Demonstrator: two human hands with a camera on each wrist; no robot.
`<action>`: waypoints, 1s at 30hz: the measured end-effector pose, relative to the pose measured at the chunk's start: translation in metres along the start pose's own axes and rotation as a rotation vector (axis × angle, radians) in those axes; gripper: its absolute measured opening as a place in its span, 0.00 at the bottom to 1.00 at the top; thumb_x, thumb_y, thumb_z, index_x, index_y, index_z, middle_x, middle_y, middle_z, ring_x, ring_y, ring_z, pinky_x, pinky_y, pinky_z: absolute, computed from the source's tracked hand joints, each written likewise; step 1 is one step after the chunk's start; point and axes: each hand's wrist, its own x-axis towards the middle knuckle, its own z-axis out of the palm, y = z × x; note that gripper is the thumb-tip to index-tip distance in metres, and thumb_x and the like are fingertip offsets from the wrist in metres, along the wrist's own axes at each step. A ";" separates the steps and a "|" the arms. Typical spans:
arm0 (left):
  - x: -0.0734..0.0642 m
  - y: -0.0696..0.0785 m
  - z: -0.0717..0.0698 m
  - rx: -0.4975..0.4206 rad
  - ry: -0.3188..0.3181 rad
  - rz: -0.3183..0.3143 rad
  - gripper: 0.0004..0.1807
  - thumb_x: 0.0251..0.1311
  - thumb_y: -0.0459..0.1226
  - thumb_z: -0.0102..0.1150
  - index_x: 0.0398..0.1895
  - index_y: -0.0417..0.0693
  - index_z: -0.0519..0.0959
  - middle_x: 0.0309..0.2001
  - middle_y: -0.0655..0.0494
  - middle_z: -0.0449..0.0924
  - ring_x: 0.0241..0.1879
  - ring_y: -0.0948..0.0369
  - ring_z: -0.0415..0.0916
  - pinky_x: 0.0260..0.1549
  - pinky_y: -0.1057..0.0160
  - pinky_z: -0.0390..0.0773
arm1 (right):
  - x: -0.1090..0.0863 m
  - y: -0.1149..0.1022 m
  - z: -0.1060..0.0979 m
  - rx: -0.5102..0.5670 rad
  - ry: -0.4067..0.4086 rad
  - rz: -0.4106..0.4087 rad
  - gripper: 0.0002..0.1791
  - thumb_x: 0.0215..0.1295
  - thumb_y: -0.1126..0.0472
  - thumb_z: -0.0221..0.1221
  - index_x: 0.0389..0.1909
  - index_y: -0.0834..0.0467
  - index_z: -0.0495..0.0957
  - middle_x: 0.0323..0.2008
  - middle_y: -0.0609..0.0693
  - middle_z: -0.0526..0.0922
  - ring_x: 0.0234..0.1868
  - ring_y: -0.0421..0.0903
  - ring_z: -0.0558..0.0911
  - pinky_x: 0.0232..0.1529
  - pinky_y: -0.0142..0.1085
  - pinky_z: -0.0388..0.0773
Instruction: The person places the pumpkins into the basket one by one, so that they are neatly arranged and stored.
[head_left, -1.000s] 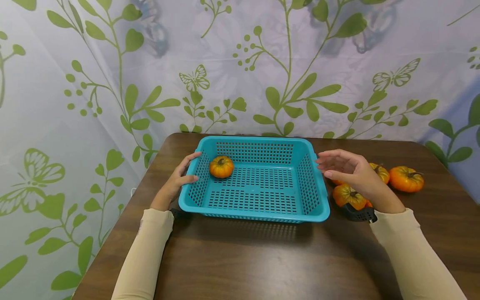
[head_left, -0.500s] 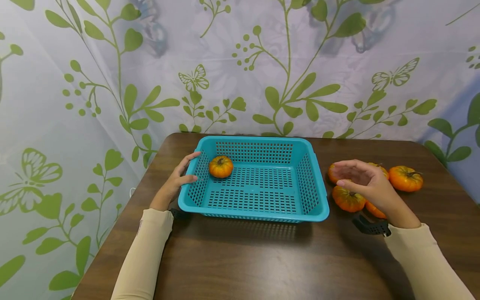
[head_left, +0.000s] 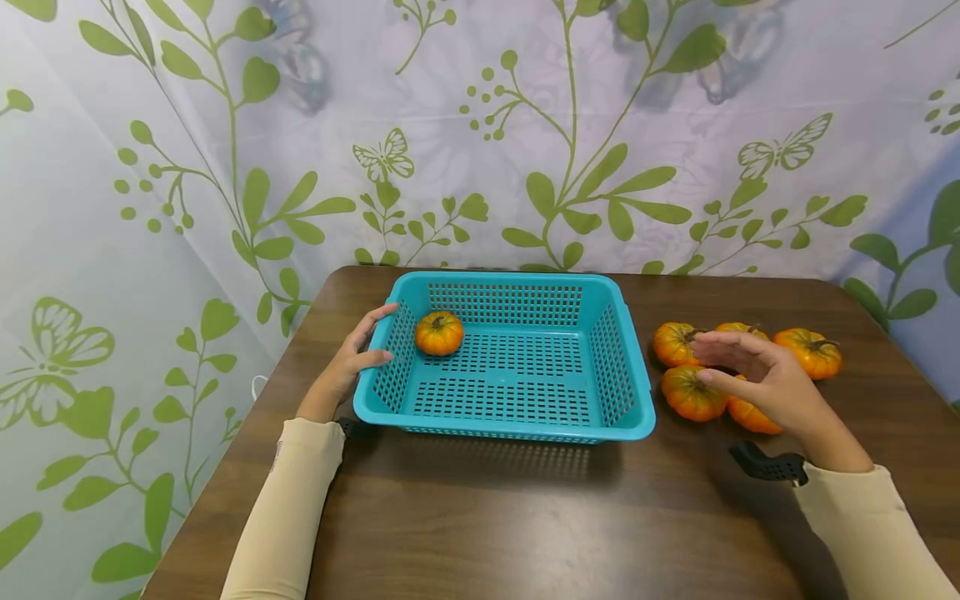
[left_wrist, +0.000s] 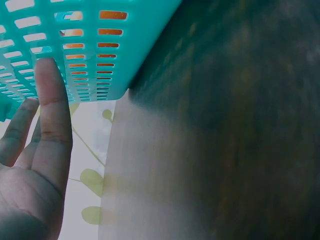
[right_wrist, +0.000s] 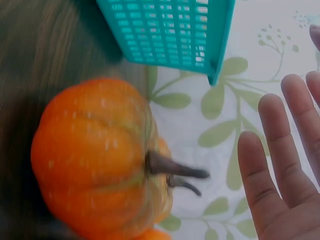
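My left hand [head_left: 350, 362] is at the left end of a turquoise plastic basket [head_left: 510, 435], its fingertips and thumb at the rim. In the left wrist view its straight fingers [left_wrist: 52, 115] reach up along the basket's slotted outer wall. A small orange pumpkin [head_left: 439, 334] sits inside, near that end. To the right, my right hand [head_left: 772, 379] hovers over a group of pumpkins, its fingers loosely bent around nothing. The front pumpkin [head_left: 692, 394] lies just left of its thumb. In the right wrist view a large pumpkin [right_wrist: 95, 160] with a brown stem sits beside the spread fingers [right_wrist: 275, 120].
More pumpkins lie close together: one at the left [head_left: 674, 343], one at the far right [head_left: 810, 352], and others partly behind the right hand. The brown wooden table [head_left: 480, 517] ends at a patterned curtain [head_left: 450, 125] of leaves and butterflies.
My right hand has moved from beside the basket's right rim to the right, over the pumpkins, uncovering the front ones. The left hand keeps its place at the basket.
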 end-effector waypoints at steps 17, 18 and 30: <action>0.002 0.000 -0.001 0.021 0.010 0.012 0.43 0.62 0.31 0.52 0.84 0.45 0.58 0.73 0.27 0.61 0.59 0.51 0.75 0.52 0.59 0.84 | -0.024 0.005 -0.035 -0.262 0.139 0.130 0.22 0.69 0.82 0.61 0.63 0.67 0.82 0.55 0.32 0.87 0.49 0.29 0.86 0.47 0.19 0.79; 0.002 0.000 -0.001 0.021 0.009 0.012 0.43 0.62 0.31 0.52 0.85 0.47 0.58 0.74 0.27 0.61 0.59 0.51 0.75 0.52 0.59 0.84 | -0.026 0.006 -0.038 -0.271 0.150 0.152 0.22 0.70 0.81 0.61 0.63 0.65 0.82 0.54 0.31 0.87 0.49 0.28 0.85 0.47 0.18 0.79; 0.000 0.002 0.001 0.008 0.007 0.011 0.42 0.63 0.32 0.52 0.85 0.48 0.59 0.73 0.25 0.61 0.58 0.53 0.76 0.52 0.58 0.84 | -0.047 0.024 -0.060 -0.198 0.223 0.227 0.25 0.72 0.80 0.60 0.64 0.56 0.84 0.52 0.31 0.89 0.50 0.26 0.85 0.48 0.17 0.77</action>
